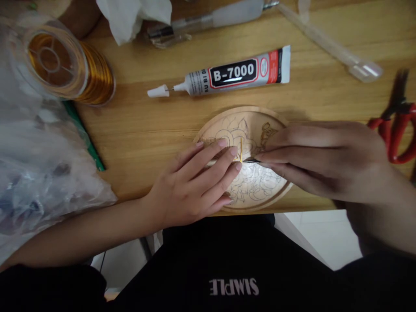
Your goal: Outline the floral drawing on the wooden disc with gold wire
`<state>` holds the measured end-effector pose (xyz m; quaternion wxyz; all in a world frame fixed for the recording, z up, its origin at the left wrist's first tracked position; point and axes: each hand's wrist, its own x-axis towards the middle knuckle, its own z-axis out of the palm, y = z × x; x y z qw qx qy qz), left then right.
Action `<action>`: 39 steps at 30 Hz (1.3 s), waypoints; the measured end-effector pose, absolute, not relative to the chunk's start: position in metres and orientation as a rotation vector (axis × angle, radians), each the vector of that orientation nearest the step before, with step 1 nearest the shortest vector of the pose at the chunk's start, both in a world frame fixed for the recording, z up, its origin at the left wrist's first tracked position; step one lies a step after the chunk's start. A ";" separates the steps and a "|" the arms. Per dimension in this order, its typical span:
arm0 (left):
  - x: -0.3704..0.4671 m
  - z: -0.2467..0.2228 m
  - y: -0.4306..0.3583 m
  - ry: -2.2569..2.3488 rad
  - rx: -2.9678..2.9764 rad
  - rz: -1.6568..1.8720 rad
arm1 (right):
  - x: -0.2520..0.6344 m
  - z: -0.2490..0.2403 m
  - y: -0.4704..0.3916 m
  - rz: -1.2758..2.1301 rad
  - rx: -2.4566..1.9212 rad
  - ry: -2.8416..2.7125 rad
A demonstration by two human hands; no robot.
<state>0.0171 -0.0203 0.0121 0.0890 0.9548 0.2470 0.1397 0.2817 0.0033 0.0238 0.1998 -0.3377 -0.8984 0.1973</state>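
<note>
The round wooden board [250, 113] lay at the centre of the frame, near the lower edge of the tabletop [136, 130], its face covered with line-drawn flowers. The left hand [195, 186] rested palm down over the board's left part, fingers spread and slightly bent, with a fingertip just beside a short piece of gold wire [241, 149]; whether that fingertip pressed on the wire could not be told. The right hand [325, 160] came in from the right side and was closed, thumb and fingers pinching a slim dark tool [255, 161] (most of it was hidden by the fingers, so its exact kind was unclear). The tool's visible end pointed left, towards the wire. A small gold wire outline [266, 130] showed on the upper right of the board.

Above the board, the B-7000 glue tube [234, 73] lay on its side, its nozzle pointing left and a white cap [158, 91] just beyond it. A spool of gold wire [94, 76] was at upper left, over a clear plastic bag [48, 173] that filled the left side, with a green stick [85, 136] beside it. Along the top lay a crumpled white tissue [133, 17], a pen [214, 19] and a clear plastic dropper [328, 41]. Red-handled pliers [398, 125] sat at the right edge.
</note>
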 end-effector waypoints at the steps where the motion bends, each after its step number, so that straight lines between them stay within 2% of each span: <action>1: 0.017 0.012 -0.021 0.734 2.835 0.421 | 0.282 0.024 0.003 0.549 -0.922 -2.522; 14: 0.014 0.004 -0.023 0.820 2.623 0.761 | 0.286 0.024 0.004 0.666 -0.856 -2.449; 24: 0.011 0.019 -0.011 0.878 2.691 0.727 | 0.281 0.023 0.001 0.676 -0.854 -2.389; 29: 0.010 0.023 -0.013 0.946 2.584 0.659 | 0.279 0.018 -0.002 0.548 -0.823 -2.376; 39: 0.015 0.026 -0.021 0.887 2.950 0.571 | 0.276 0.019 0.000 0.445 -0.957 -2.290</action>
